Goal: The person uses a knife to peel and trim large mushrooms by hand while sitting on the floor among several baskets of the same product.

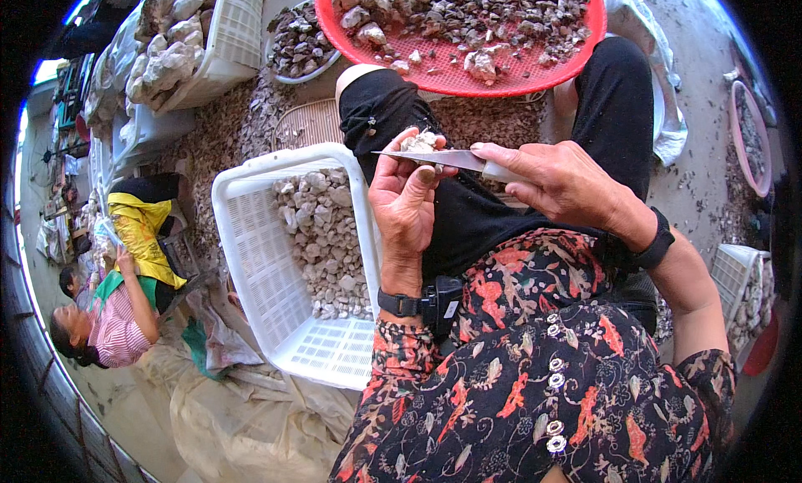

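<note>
Between its thumb and fingers my left hand (404,207) holds a small whitish, rough lump (422,143). My right hand (557,179) grips the light handle of a knife (460,159), its blade lying across the lump and pointing left, over the fingers of my left hand. Both hands are above my lap. Beyond my knees, a red mesh tray (438,70) carries many dark, rough pieces and a few paler lumps. To the left of my left forearm stands a white plastic basket (250,232), partly filled with pale brown lumps (326,232).
At the upper left are a bowl of dark pieces (301,41) and a white crate (235,38) heaped with large lumps. Another person (119,333) sits at the left. A pink basin (761,170) and a second crate (730,270) stand at the right. Scraps litter the floor.
</note>
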